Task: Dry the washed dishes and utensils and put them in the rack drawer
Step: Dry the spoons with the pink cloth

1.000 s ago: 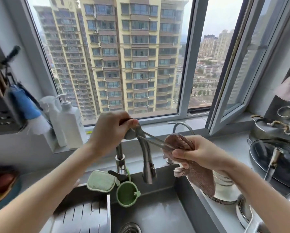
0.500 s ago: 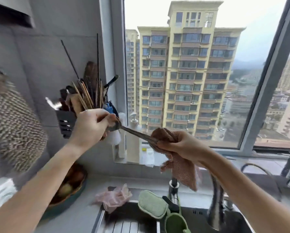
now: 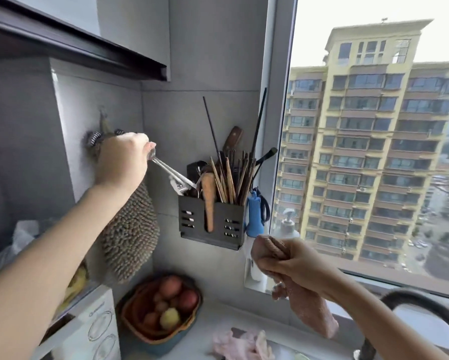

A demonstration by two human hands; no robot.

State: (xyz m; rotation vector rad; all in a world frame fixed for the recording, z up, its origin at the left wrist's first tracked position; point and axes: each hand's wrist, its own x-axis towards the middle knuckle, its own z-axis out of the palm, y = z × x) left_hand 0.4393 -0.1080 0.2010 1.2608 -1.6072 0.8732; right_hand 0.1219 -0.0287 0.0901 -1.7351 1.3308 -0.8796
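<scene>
Looking into a corner of grey tiled wall, with a dark cabinet edge jutting in top left. Over right, a tall window pouring in flat daylight and framing a yellow apartment tower under pale sky. Down low, pale countertop.

Bright daylight from window, edges warped.
</scene>
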